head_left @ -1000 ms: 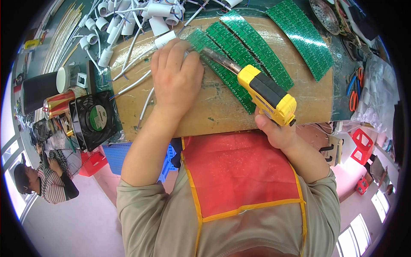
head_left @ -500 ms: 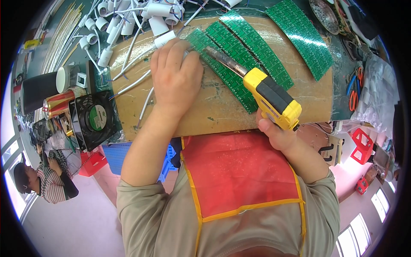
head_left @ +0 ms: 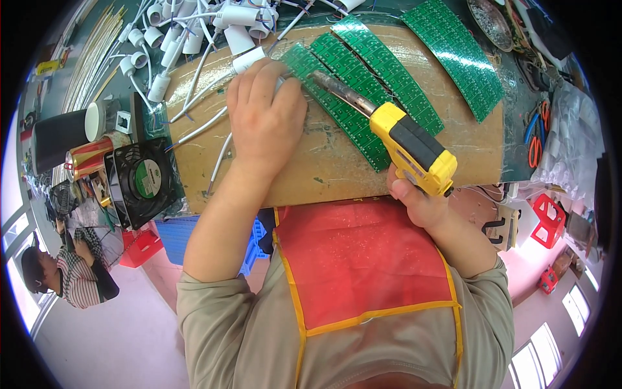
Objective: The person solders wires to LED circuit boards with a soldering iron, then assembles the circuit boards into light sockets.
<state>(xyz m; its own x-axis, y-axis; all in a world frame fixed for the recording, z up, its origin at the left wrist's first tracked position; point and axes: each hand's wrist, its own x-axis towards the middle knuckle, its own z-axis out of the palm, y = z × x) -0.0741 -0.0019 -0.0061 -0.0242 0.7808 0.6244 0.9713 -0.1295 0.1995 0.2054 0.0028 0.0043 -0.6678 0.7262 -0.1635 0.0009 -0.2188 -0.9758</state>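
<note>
My left hand (head_left: pixel 265 120) is closed, its fingers curled down at the left end of a green circuit board strip (head_left: pixel 343 107). A bit of white cable (head_left: pixel 281 83) shows between its finger and thumb; the rest is hidden under the hand. A white lamp holder (head_left: pixel 249 59) lies against the knuckles. In my right hand (head_left: pixel 418 201) is a yellow and black soldering gun (head_left: pixel 414 146), gripped from below. Its metal barrel points up and left over the strip, the tip close to my left fingertips. Whether the tip touches anything cannot be made out.
More circuit board strips (head_left: pixel 395 78) lie alongside, and a larger green board (head_left: pixel 457 55) is at the right of the brown work board (head_left: pixel 298 178). White lamp holders (head_left: pixel 175 48) with cables pile up at the far left. A black fan (head_left: pixel 144 181) stands left; scissors (head_left: pixel 534 142) lie right.
The soldering gun has shifted very slightly to the right. My left hand stays nearly still at the board's end.
</note>
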